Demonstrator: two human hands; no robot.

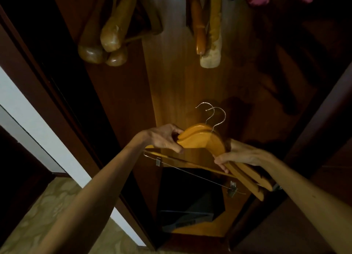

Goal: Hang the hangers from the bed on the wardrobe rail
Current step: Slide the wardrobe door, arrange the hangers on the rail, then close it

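Observation:
Two orange wooden hangers (202, 137) with silver metal hooks (219, 118) are stacked together in front of the open wardrobe. Metal clip bars (190, 170) run under them. My left hand (165, 138) grips their left shoulder near the neck. My right hand (242, 155) is closed on their right arm. Several wooden hangers (108, 36) hang above at the top left, and others (207, 29) hang at the top centre. The rail itself is out of the frame.
The wardrobe's wooden back panel (171, 86) is lit in the middle. A dark box (188, 196) sits on the wardrobe floor below the hangers. Dark door frames (62, 93) flank the opening, with a white wall (36, 131) and patterned floor (47, 211) at left. Dark clothing (297, 63) hangs at right.

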